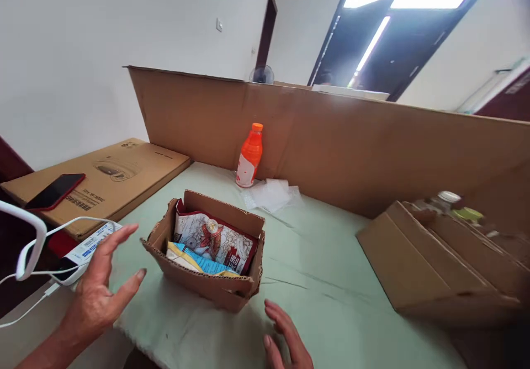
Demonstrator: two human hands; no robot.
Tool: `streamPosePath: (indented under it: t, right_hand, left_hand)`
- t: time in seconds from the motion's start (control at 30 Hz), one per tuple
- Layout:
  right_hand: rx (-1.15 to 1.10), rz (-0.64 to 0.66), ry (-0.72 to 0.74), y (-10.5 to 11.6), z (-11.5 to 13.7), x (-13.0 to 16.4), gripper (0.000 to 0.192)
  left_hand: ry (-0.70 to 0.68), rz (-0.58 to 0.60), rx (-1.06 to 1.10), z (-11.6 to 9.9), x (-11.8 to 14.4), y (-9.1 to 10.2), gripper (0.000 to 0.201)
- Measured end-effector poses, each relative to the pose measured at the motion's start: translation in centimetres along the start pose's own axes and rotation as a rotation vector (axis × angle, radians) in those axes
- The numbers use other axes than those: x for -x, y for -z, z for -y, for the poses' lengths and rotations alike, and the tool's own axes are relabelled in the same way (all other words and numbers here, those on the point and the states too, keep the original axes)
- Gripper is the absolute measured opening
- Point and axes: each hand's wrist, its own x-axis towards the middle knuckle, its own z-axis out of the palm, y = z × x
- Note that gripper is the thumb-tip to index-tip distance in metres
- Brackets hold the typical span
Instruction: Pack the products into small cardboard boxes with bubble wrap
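My left hand (97, 297) hovers lower left, grip spread wide, beside the cardboard box (207, 286) of snack packets (211, 239). My right hand (287, 341), bottom centre, lies loose, clasping nothing.

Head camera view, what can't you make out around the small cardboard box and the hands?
- Right hand: palm cut off by the bottom edge.
- Snack packets: lower parts hidden by the small cardboard box walls.
- Jars at right: blurred, half behind the larger box.
- Left hand: open, holding nothing.
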Motion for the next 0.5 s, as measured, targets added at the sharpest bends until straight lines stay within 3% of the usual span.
streamPosePath:
  t: [0.1, 0.2, 0.33, 0.5]
  right_hand:
    - [-0.080, 0.124, -0.121, 0.3, 1.6, -1.6, 0.058]
    - [-0.126, 0.209, -0.154, 0.1, 4.2, -3.9, 0.071]
    - [-0.166, 0.213, -0.116, 0.2, 6.3, -7.1, 0.070]
    - [-0.188, 0.160, -0.071, 3.0, 4.6, -11.2, 0.071]
  left_hand:
    - [0.357, 0.088, 0.182, 4.3, 2.7, -2.6, 0.088]
    - [0.513, 0.228, 0.325, 6.9, 3.4, -5.9, 0.095]
    - [0.528, 0.239, 0.409, 6.1, 1.6, -9.6, 0.085]
    - [0.500, 0.226, 0.410, 4.5, -0.7, -13.4, 0.076]
